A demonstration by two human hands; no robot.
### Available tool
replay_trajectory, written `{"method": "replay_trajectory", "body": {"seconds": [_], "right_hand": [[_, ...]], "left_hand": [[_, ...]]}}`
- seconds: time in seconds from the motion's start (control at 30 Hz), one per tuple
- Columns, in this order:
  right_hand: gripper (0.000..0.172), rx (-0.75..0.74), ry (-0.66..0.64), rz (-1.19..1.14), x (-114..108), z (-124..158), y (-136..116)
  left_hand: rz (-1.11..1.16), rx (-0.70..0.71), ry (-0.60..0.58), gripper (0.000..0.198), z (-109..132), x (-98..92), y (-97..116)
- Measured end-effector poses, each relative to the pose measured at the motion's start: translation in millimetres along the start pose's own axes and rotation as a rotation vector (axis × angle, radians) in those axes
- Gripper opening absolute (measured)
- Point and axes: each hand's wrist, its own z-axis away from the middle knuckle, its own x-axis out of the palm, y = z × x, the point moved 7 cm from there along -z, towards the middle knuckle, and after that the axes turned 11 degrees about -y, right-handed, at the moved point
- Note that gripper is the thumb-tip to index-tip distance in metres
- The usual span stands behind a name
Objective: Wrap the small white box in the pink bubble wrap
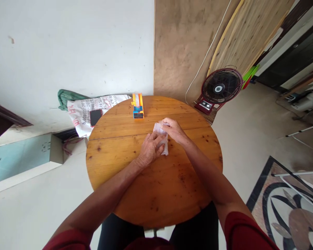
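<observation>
A small oblong package in clear, whitish bubble wrap point(165, 150) lies lengthwise near the middle of the round wooden table point(151, 194). My left hand point(150, 147) rests on its left side and middle, index finger and thumb stretched out and apart on the wrap. At the far end, my right hand point(172, 129) has its fingers bent together around the upper right edge of the wrap. What is inside the package cannot be made out. Beyond my hands stands an orange and blue tape dispenser point(138, 106) with a roll of tape in it.
A dark red fan point(221, 88) stands behind the table at the right. At the back left are a white printed sack point(79, 116), a dark flat object point(95, 118) on it and a green bag point(70, 99). White metal rods point(299, 173) stick in from the right.
</observation>
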Motion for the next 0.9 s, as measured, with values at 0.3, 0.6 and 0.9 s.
{"method": "replay_trajectory", "body": {"seconds": [0.3,0.6,0.9], "right_hand": [[0.020,-0.029,0.029,-0.051,-5.1,-2.8,3.2],[0.020,-0.059,0.097,-0.060,-7.0,5.8,14.6],[0.019,-0.119,0.014,-0.054,-7.4,13.0,2.9]], "left_hand": [[-0.001,-0.024,0.045,0.015,2.3,4.4,-1.8],[-0.025,-0.028,0.100,0.014,3.8,2.7,2.6],[0.070,-0.147,0.100,0.009,5.0,4.5,-3.8]]}}
